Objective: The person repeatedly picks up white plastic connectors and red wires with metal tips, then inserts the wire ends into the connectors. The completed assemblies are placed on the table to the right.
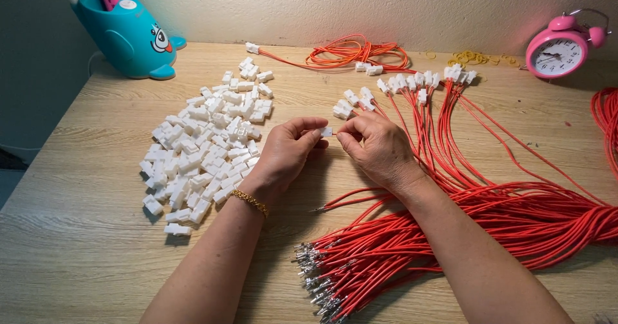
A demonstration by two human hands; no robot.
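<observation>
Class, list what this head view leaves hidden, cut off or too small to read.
- White connector: mostly covered by the fingertips of the left hand and right hand.
- Red wire bundle: runs off the right edge.
- Pink alarm clock: dial too small to read.
- Blue pen holder: contents cropped at top.

Left grip (288, 151), right grip (376, 145) pinched together

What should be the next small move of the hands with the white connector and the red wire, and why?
Probably push the red wire further into the white connector. The left hand pinches the connector, the right hand pinches the wire right beside it, and whether it is seated cannot be told.
</observation>
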